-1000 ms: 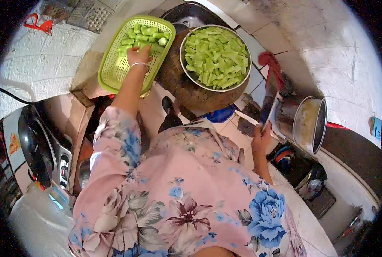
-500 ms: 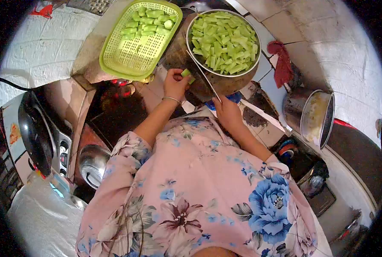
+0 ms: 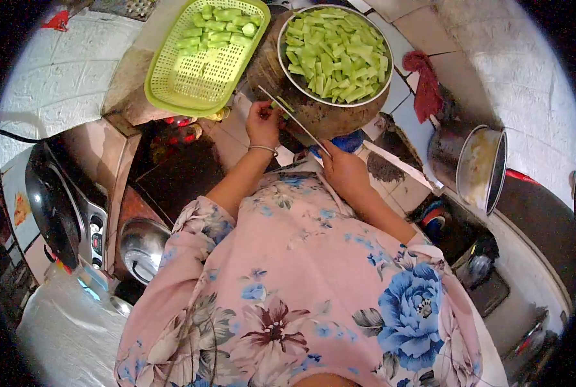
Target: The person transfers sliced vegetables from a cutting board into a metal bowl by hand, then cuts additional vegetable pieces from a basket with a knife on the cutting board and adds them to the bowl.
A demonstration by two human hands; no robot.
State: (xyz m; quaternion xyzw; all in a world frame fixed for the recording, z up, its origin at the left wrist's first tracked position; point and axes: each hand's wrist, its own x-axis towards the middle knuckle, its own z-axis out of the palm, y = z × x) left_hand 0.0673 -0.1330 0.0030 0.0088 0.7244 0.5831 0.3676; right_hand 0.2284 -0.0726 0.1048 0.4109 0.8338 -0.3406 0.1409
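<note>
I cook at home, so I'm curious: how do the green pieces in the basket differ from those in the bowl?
The basket pieces are chunky and stubby; the bowl pieces are thinner and flatter. The basket pieces cover only part of their container; the bowl pieces fill theirs. Both are light green.

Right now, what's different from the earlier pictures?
The left hand took a green piece from the green basket toward the body. The right hand, still gripping the knife, swung it left to the piece. The basket and bowl stayed put.
</note>
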